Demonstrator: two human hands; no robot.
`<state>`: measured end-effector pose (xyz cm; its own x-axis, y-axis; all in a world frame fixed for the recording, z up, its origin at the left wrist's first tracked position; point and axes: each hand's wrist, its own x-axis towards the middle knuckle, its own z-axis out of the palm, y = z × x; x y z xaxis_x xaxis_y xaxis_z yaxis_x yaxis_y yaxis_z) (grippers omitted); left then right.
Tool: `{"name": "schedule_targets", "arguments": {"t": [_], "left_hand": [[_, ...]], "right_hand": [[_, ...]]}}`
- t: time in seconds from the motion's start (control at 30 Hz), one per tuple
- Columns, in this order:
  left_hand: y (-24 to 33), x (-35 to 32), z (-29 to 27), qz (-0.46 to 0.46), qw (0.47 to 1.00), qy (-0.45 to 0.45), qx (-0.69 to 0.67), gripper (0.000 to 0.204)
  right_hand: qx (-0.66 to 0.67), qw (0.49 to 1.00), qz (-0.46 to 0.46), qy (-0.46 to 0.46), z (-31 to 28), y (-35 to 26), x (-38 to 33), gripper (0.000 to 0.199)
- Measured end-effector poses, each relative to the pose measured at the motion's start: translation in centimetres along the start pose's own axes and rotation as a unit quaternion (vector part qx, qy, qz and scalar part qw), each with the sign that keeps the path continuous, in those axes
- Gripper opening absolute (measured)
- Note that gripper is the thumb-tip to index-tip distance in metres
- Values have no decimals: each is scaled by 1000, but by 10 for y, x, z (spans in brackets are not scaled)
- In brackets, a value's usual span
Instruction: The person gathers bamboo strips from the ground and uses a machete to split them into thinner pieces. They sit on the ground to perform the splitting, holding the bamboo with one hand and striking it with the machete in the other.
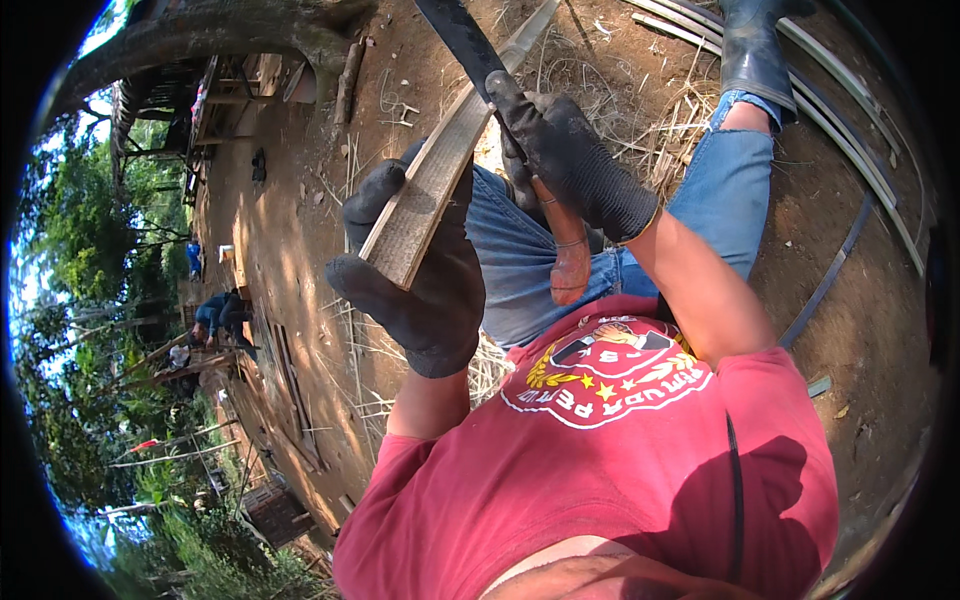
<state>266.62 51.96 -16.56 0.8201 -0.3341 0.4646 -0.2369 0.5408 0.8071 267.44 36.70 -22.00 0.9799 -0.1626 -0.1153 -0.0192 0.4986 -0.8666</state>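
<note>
My left hand (420, 275), in a black glove, grips the near end of a long flat bamboo slat (440, 165) that runs up and away to the top of the view. In a matching black glove, my right hand (575, 160) holds a large knife by its reddish-brown wooden handle (570, 262). The knife's dark blade (460, 35) points upward and lies along the right side of the slat. Both hands are above my lap, over blue jeans (520, 260) and a red shirt.
Long split bamboo strips (860, 140) lie on the bare dirt at the right, beside my dark rubber boot (752, 50). Dry shavings (620, 100) litter the ground ahead. Another person in blue (220, 315) crouches far left near wooden frames and trees.
</note>
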Motion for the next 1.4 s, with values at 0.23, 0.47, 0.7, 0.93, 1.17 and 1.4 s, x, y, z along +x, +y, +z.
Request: {"name": "schedule_targets", "arguments": {"t": [0.23, 0.47, 0.7, 0.93, 1.17, 1.4], "left_hand": [[-6, -2, -1, -10, 1000, 1, 11, 64], [-8, -4, -2, -14, 1000, -1, 18, 62], [-3, -4, -16, 2, 999, 36, 25, 61], [22, -3, -22, -65, 994, 35, -80, 70], [4, 7, -26, -6, 998, -37, -56, 74], [21, -1, -47, -61, 987, 72, -131, 71]], "right_hand": [[25, 999, 24, 18, -5, 4, -7, 60], [58, 997, 49, -10, -10, -3, -16, 54], [10, 989, -29, -142, 20, 11, -43, 35], [-109, 990, 25, -82, 46, -23, -42, 51], [24, 997, 67, 37, -20, 23, 65, 55], [-155, 980, -12, -124, 62, -10, -23, 66]]}}
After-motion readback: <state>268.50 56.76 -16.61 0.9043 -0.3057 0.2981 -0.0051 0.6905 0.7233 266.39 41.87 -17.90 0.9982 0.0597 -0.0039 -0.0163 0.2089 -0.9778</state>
